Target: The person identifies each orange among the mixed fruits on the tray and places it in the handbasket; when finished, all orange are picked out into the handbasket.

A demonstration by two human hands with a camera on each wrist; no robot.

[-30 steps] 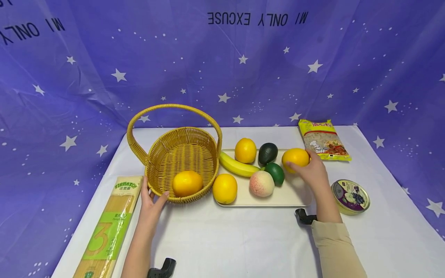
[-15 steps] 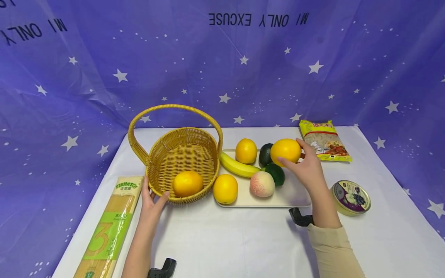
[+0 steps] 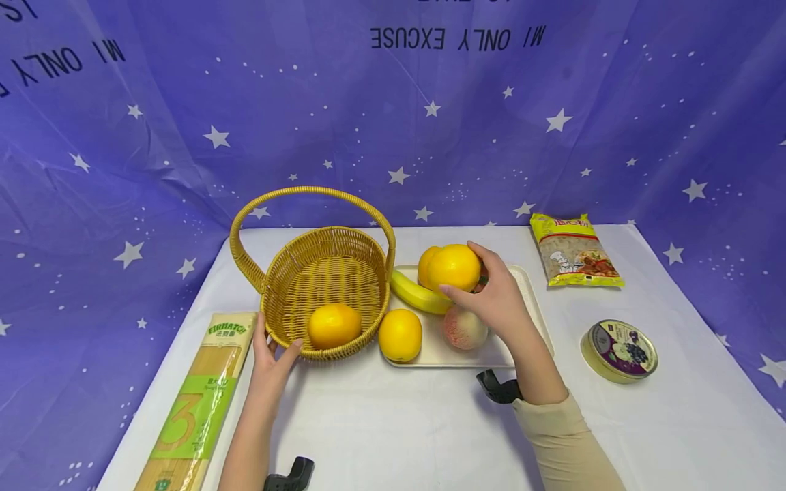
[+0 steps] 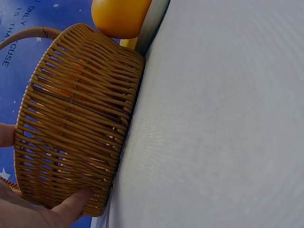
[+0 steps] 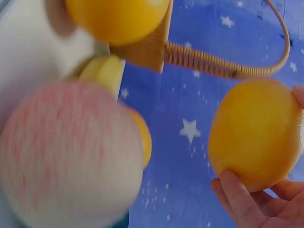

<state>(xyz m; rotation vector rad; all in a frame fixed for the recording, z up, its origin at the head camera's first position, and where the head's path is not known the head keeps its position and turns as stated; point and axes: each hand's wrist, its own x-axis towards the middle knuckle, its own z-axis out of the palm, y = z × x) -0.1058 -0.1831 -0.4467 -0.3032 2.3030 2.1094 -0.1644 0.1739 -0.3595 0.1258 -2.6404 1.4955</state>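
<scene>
A yellow wicker basket (image 3: 325,273) with a tall hoop handle stands left of centre, one orange (image 3: 334,326) lying inside it. My left hand (image 3: 270,365) holds the basket's near left side, thumb and fingers spread along its wall; the left wrist view has the woven side (image 4: 78,118) close up. Above the tray my right hand (image 3: 496,293) grips another orange (image 3: 454,267), raised off the surface as the right wrist view confirms. Behind that fruit, a further orange (image 3: 428,262) is partly covered. A peach (image 3: 465,327), a banana (image 3: 417,294) and an orange (image 3: 400,335) lie near it.
The cream tray (image 3: 522,341) sits right of the basket. Farther right are a yellow food packet (image 3: 577,251) and a round tin (image 3: 619,351). A spaghetti pack (image 3: 196,402) lies at the left. A starry purple cloth (image 3: 393,136) hangs behind the white table.
My right hand has lifted the orange from the tray's right end and carried it left toward the basket. It now covers the dark green fruits. My left hand stays at the basket.
</scene>
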